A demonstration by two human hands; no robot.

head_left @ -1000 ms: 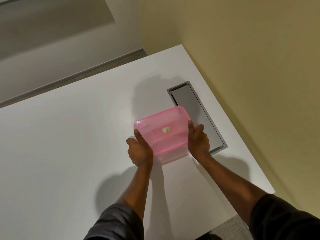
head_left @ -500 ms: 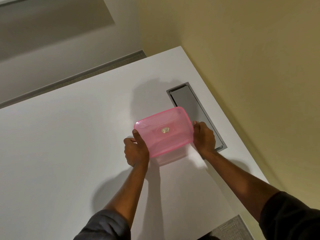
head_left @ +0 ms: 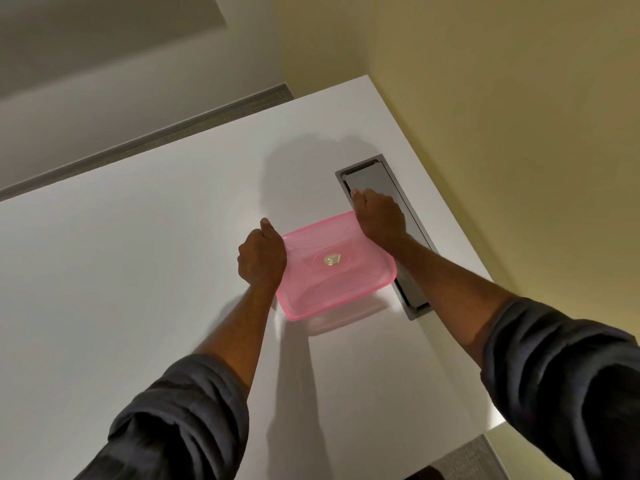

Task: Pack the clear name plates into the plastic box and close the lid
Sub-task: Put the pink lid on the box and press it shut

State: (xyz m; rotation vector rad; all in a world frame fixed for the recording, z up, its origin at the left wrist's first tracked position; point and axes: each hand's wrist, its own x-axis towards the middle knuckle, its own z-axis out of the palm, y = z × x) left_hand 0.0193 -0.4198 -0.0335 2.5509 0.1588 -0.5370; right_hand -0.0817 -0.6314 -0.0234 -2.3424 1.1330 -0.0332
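A translucent pink lid [head_left: 337, 268] with a small round sticker in its middle lies over a clear plastic box on the white table [head_left: 138, 271]. The box shows only as a pale edge below the lid's near side. My left hand [head_left: 261, 258] is closed on the lid's far left corner. My right hand [head_left: 379, 216] is closed on the far right corner. No name plates can be made out through the lid.
A grey metal cable hatch [head_left: 391, 216] is set into the table just right of the box, partly under my right hand. The table's right edge runs along a yellow wall. Grey carpet shows past the near right corner.
Both hands have slid from the lid's near side corners to its far corners. The camera has come closer and the box now sits nearer to me.
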